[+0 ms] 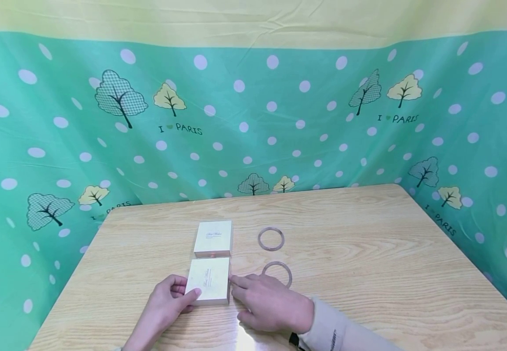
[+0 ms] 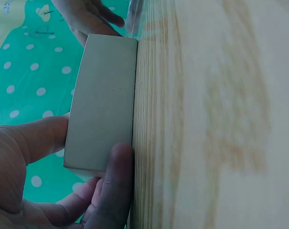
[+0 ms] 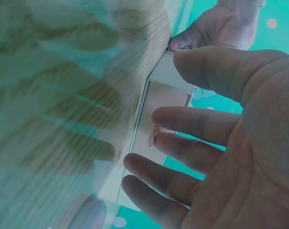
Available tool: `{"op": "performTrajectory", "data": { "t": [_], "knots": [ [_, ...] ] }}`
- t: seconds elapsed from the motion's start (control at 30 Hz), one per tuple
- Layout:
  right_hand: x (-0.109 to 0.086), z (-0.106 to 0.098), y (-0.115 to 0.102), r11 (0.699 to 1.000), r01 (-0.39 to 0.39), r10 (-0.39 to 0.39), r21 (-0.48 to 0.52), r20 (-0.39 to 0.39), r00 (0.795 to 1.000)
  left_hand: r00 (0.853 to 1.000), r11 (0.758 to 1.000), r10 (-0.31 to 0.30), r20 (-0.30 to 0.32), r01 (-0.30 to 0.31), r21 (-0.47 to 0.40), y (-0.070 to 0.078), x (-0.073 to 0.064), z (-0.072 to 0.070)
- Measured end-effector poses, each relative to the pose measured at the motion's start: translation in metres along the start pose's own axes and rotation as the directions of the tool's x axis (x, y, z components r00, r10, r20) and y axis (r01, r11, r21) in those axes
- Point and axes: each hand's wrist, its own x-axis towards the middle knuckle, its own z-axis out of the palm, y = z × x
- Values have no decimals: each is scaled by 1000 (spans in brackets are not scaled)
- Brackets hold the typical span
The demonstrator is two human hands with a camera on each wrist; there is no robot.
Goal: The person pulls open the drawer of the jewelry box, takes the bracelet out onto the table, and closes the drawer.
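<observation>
My left hand (image 1: pixel 167 302) grips a flat cream box (image 1: pixel 211 278) with printed lettering at its left side. Its thumb lies over the top; in the left wrist view, other fingers hold the end of the box (image 2: pixel 103 100) low by the table. At the box's right side is my right hand (image 1: pixel 271 302), fingertips near its edge. In the right wrist view those fingers are extended and spread, the middle fingertip right at a small ribbon tab (image 3: pixel 152 137) on the box's pinkish drawer front (image 3: pixel 164 100). The thumb stays apart from the tab.
A matching cream box (image 1: pixel 213 236) lies just behind the gripped one. Right of it is a translucent greyish bangle (image 1: pixel 271 249); a second bangle (image 1: pixel 277 263) is partly covered by my right hand. The wooden table (image 1: pixel 367 243) meets a green dotted curtain (image 1: pixel 297 105).
</observation>
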Motion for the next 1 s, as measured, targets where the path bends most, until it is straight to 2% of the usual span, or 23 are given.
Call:
{"op": "performTrajectory", "data": {
  "t": [0.73, 1.0],
  "knots": [
    [0, -1, -3, 1000, -12, 12, 0, 18, 1000, 1000, 1000, -11, 3, 11, 0, 0, 0, 0],
    [0, -1, -3, 1000, -1, 2, -22, 18, 1000, 999, 999, -34, -8, 34, -9, 1, 0, 0]
  ]
}}
